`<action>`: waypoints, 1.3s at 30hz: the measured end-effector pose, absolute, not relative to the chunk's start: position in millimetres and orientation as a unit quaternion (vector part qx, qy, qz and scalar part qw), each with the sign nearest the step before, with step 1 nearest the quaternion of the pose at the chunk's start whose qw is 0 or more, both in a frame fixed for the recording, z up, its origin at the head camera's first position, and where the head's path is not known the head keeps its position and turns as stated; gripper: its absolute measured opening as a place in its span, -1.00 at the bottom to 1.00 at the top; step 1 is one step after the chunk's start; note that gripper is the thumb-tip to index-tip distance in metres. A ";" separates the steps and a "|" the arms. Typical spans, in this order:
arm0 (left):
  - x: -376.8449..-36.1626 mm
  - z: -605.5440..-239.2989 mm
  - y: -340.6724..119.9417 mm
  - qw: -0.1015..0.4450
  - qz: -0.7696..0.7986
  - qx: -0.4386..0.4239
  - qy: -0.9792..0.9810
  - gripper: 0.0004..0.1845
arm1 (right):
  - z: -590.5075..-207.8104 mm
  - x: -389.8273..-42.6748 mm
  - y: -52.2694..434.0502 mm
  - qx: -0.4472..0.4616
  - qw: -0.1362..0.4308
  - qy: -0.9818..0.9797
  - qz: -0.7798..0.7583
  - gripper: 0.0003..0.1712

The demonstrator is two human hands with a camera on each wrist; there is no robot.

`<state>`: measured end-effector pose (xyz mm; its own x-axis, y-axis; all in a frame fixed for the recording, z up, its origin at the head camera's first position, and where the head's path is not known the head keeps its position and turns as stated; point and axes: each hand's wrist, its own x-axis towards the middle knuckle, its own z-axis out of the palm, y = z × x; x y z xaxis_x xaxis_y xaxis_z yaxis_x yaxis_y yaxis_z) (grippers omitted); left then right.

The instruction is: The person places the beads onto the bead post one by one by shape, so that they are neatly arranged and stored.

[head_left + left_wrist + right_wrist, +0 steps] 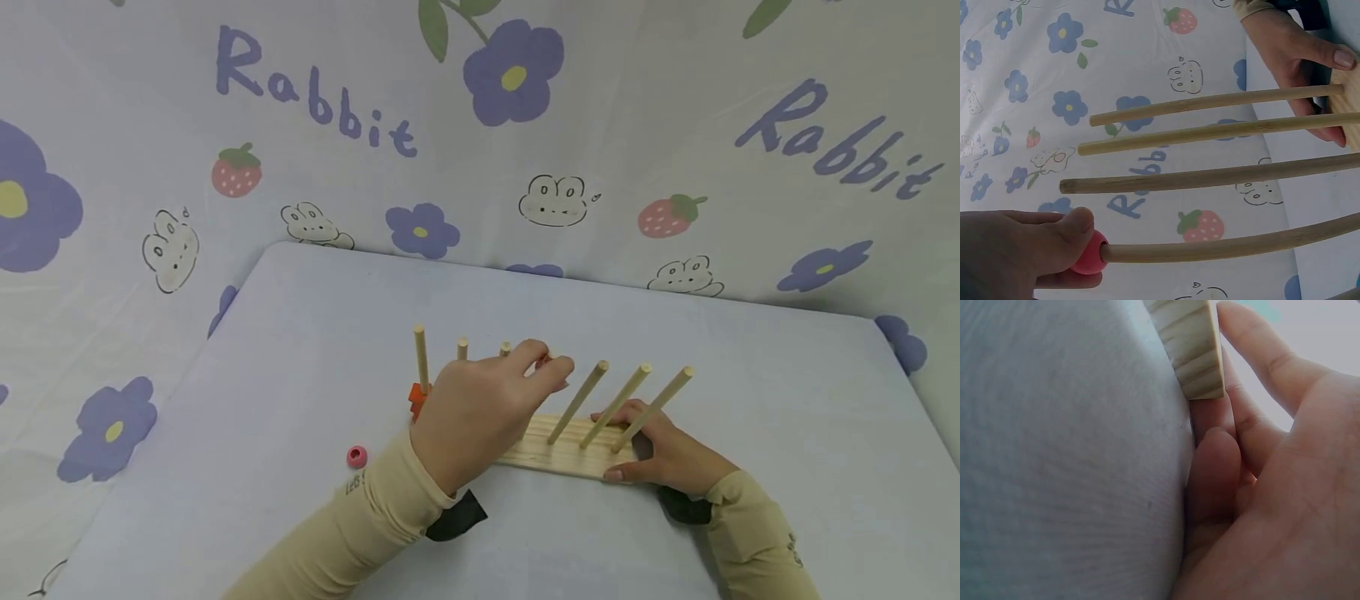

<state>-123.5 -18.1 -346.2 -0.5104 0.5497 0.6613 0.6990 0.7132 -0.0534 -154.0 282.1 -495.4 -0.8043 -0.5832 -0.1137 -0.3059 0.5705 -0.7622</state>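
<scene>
My left hand (480,408) pinches a pinkish-red round bead (1090,255) between thumb and fingers. In the left wrist view the bead's hole sits right at the tip of a wooden peg (1222,245). That peg is one of several rising in a row from a pale wooden base (558,457). At the base's right end my right hand (652,446) grips it, thumb on the near side and fingers on the far side. The right wrist view shows the grooved end of the base (1194,350) close against the fingers. My left hand hides part of the row in the head view.
Another pink bead (357,456) lies on the white table (300,350), left of the base. An orange piece (415,402) sits at the foot of the leftmost peg (422,358). Three bare pegs slant up near my right hand. A printed curtain (450,158) hangs behind the table.
</scene>
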 end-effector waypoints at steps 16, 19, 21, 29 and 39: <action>-124.3 -436.7 -15.3 0.223 -0.090 -0.371 -0.897 -0.93 | -496.8 -155.1 283.1 -0.270 0.166 0.869 -0.380 -0.30; -124.2 -448.4 -14.2 0.207 -0.058 -0.369 -0.904 -0.94 | -496.7 -155.4 282.9 -0.272 0.165 0.870 -0.376 -0.28; -123.5 -453.6 -13.2 0.196 -0.035 -0.367 -0.909 -0.93 | -496.7 -155.6 282.8 -0.273 0.164 0.870 -0.376 -0.27; -118.3 -464.0 -12.1 0.197 0.033 -0.367 -0.909 -0.99 | -496.3 -156.0 282.0 -0.271 0.171 0.867 -0.381 -0.25; -100.6 -468.6 -6.7 0.186 -0.005 -0.321 -0.929 -0.88 | -496.9 -155.6 283.1 -0.261 0.178 0.868 -0.384 -0.25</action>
